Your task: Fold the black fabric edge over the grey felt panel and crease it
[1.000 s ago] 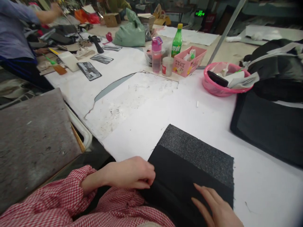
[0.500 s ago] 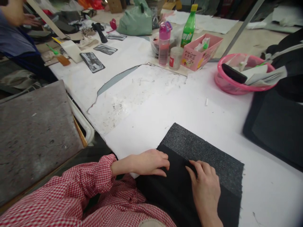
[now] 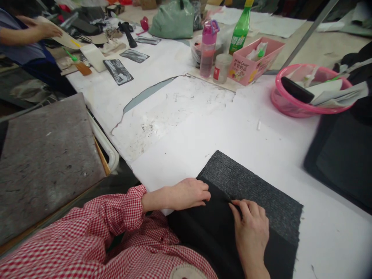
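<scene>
A piece of plain black fabric (image 3: 215, 217) lies over a dark grey, speckled textile panel (image 3: 258, 190) with frayed edges, at the near edge of the white-covered table. My left hand (image 3: 190, 193) rests on the fabric's left part, its fingers curled down on the cloth near the upper edge. To the right of it, my right hand (image 3: 252, 224) pinches the same upper edge between thumb and fingertips. The fabric's lower part drops toward my lap, and part of the panel is hidden beneath it.
A pink basket (image 3: 290, 102) with a phone and papers stands at right, near a dark flat piece (image 3: 343, 155). Farther back are a pink box (image 3: 244, 71), a green bottle (image 3: 241, 29) and a jar (image 3: 222, 68). A grey board (image 3: 49, 155) is at left; a co-worker's hand (image 3: 48, 29) is beyond.
My left hand has shifted slightly up along the cloth, and its fingers are closer together. The right hand keeps its pinch. The co-worker's hands now hold a pale strip. The view has shifted slightly.
</scene>
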{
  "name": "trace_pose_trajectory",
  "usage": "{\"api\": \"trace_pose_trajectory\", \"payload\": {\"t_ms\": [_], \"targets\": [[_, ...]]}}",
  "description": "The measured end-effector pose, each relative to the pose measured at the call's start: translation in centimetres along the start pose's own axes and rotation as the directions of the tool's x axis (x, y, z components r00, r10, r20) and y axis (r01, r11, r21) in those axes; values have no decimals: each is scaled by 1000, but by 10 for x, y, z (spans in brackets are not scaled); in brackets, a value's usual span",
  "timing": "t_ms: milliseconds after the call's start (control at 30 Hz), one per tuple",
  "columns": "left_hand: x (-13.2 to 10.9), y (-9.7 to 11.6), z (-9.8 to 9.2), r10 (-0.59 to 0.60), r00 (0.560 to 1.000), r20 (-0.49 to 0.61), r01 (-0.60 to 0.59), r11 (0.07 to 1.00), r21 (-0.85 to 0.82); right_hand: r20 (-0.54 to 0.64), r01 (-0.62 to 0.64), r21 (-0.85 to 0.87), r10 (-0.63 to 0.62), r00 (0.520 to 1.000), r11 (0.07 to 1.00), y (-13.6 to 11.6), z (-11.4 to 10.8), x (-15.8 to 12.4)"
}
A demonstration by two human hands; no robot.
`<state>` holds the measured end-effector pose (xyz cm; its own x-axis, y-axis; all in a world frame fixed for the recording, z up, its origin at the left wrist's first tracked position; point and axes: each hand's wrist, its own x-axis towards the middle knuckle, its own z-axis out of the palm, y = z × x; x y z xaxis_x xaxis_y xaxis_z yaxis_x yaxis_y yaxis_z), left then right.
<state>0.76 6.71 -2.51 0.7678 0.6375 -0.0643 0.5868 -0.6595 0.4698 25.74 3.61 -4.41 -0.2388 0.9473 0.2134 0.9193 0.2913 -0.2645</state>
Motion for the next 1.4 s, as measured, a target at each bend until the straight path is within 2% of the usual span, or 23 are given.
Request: {"api": "trace_pose_trajectory", "payload": {"t_ms": [233,400,567,733,833,967,1133,1233,1333,1400], "targets": [[3,0,2,-49,999,-15,49,999,4,-31,45,45,-44,999,998,-3,-1,-1],[9,1,-8,-46,999,-18,47,995,90,-10,89,99,-89,996,991,-6,1,0],[31,6,-19,52,992,-112,-31,983,180,-5,90,104,-90,996,990,-5,7,-1],[62,8,-9,159,980,-118,-133,970,205,-37,98,96,-95,995,991,-2,8,-4],[72,5,-4,184,977,-106,-160,967,198,-56,95,103,-89,994,990,-3,9,-5],[61,-11,-11,136,984,-111,-112,973,204,-76,68,97,-61,995,993,-4,8,-6],[16,-44,-34,-37,995,-93,53,982,181,-93,49,116,-38,995,992,-5,6,-5],[6,-47,-41,-107,984,-142,126,984,128,-90,52,116,-42,995,992,-4,7,-5],[20,-33,-36,-18,983,-182,36,995,93,-89,61,114,-51,995,992,-3,9,-5],[34,-24,-28,68,988,-140,-52,993,110,-82,58,125,-48,995,990,-2,10,-5]]}}
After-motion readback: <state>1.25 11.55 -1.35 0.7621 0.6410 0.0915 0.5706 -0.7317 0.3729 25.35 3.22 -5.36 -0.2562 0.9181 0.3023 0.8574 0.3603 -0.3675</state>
